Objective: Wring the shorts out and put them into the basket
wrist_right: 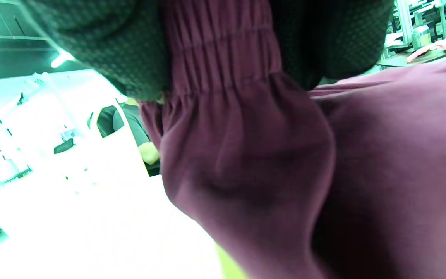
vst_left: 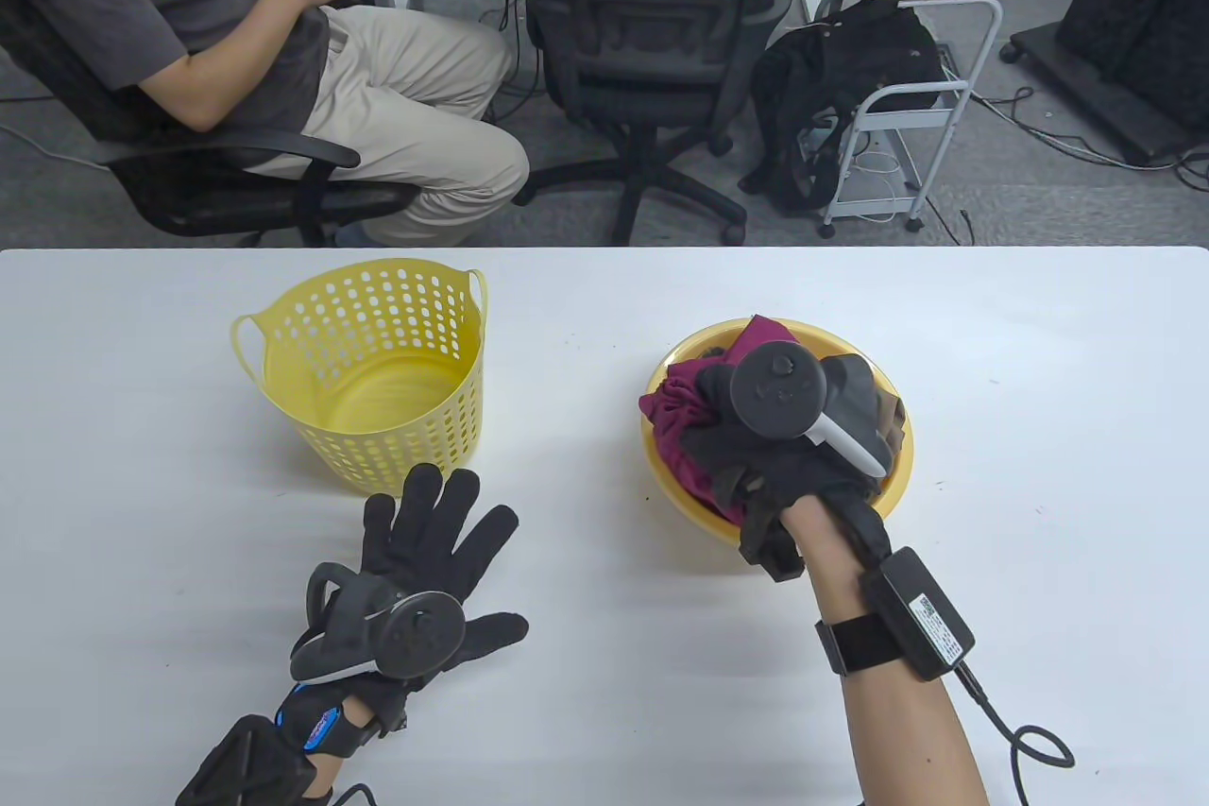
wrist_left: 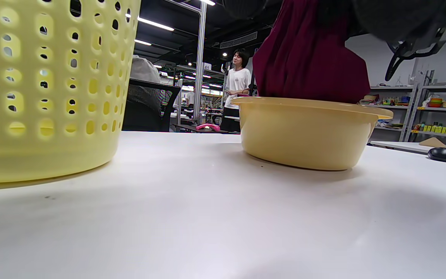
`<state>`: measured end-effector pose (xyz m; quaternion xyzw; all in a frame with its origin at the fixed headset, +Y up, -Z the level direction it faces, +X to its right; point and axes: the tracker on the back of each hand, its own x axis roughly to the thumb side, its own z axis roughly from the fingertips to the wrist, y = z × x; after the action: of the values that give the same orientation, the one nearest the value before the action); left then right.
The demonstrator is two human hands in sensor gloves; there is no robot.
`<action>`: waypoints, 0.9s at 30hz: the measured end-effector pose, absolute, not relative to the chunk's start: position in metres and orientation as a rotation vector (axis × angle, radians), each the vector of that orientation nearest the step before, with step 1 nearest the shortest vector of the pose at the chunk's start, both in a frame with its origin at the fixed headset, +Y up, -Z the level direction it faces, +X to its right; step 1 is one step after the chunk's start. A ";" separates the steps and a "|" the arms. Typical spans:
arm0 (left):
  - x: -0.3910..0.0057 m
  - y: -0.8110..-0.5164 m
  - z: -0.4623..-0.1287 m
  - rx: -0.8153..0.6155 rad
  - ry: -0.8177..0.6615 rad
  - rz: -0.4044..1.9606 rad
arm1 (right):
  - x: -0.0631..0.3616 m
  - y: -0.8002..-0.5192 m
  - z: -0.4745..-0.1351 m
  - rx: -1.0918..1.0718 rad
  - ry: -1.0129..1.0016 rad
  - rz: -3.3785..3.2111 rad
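Note:
Maroon shorts (vst_left: 682, 414) (wrist_left: 308, 66) (wrist_right: 254, 166) are bunched in a yellow basin (vst_left: 893, 466) (wrist_left: 308, 135) right of centre on the table. My right hand (vst_left: 756, 428) is over the basin and grips the shorts by the gathered waistband, its gloved fingers (wrist_right: 103, 46) curled round the cloth. A yellow perforated basket (vst_left: 378, 371) (wrist_left: 45, 93) stands empty to the left. My left hand (vst_left: 434, 541) lies flat on the table just in front of the basket, fingers spread, holding nothing.
The white table (vst_left: 604, 655) ends at its far edge (vst_left: 604, 250). Beyond it a person (vst_left: 236, 60) sits in an office chair at the left, next to an empty chair (vst_left: 652, 60), a black bag (vst_left: 841, 97) and a cart.

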<state>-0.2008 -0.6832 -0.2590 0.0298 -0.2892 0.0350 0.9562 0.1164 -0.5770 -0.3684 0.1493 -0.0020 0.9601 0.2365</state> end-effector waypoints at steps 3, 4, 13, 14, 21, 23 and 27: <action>-0.201 -0.683 -0.259 0.060 -0.583 0.070 | 0.118 -0.567 -0.366 0.405 -0.027 2.582; -0.202 -0.683 -0.259 0.060 -0.582 0.071 | 0.119 -0.563 -0.365 0.402 -0.037 2.569; -0.203 -0.683 -0.260 0.063 -0.576 0.078 | 0.128 -0.527 -0.357 0.355 -0.116 2.442; -0.203 -0.683 -0.260 0.062 -0.576 0.078 | 0.129 -0.524 -0.357 0.338 -0.126 2.420; -0.204 -0.682 -0.260 0.059 -0.570 0.081 | 0.140 -0.499 -0.356 0.290 -0.176 2.273; -0.205 -0.682 -0.261 0.059 -0.568 0.082 | 0.141 -0.492 -0.355 0.292 -0.184 2.227; -0.205 -0.682 -0.261 0.060 -0.567 0.082 | 0.141 -0.480 -0.353 0.299 -0.216 2.137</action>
<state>-0.2051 -0.6818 -0.2609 0.0295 -0.2794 0.0404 0.9589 0.1411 -0.4797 -0.3527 0.1218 -0.0882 0.8711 0.4674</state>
